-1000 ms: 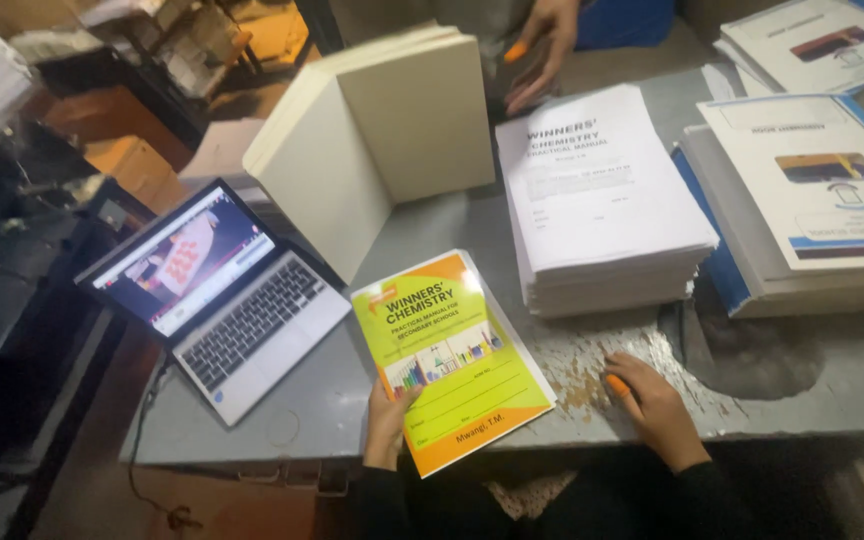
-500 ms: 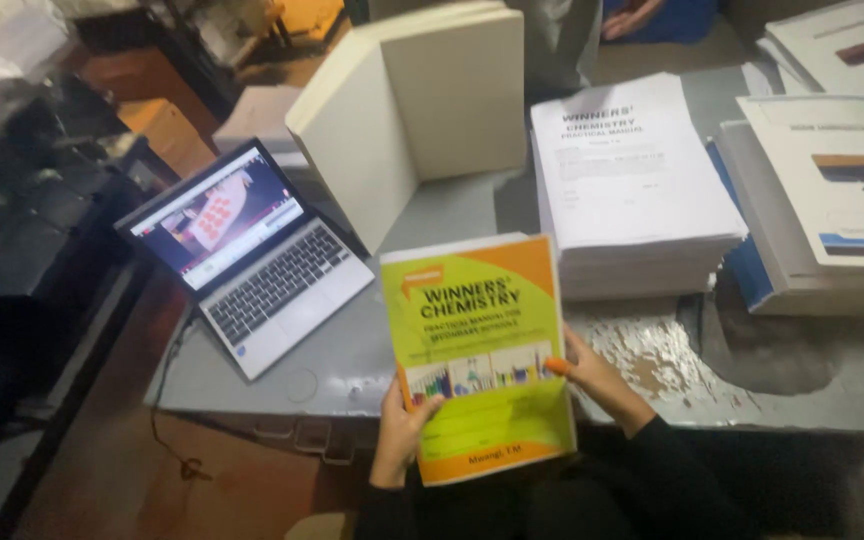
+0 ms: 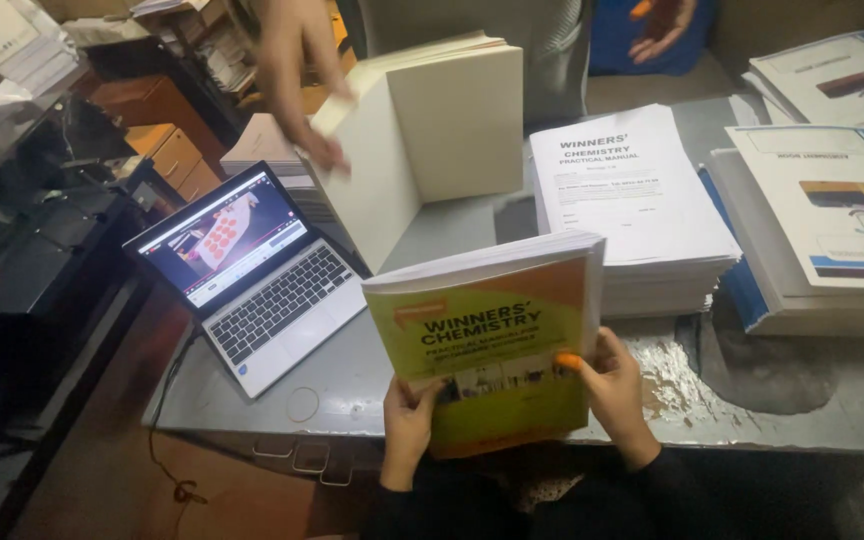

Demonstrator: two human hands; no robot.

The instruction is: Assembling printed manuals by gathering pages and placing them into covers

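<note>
Gripping a thick yellow-and-orange book (image 3: 487, 345) with both hands, the person holds it tilted up off the grey table (image 3: 352, 375), front cover facing the camera, its page block showing along the top edge; the left hand (image 3: 407, 420) clasps the lower left corner with the thumb laid over the cover, and the right hand (image 3: 617, 395) wraps the right edge, an orange-tipped thumb pressed onto the cover; at ten o'clock from the book an open laptop (image 3: 257, 285) sits near the table's left edge, screen lit; at twelve o'clock a bundle of plain cream book blocks (image 3: 432, 140) stands on end, and another person's hand (image 3: 297, 75) reaches down to its left side, fingers spread and blurred, so whether it touches I cannot tell; at one o'clock, just beside the raised book, lies a stack of white printed pages (image 3: 627, 205); at two to three o'clock, well out toward the table's right edge, rest piles of white-and-blue covered books (image 3: 822, 225); a second hand of the other person (image 3: 662, 25) hangs open at the far top edge.
</note>
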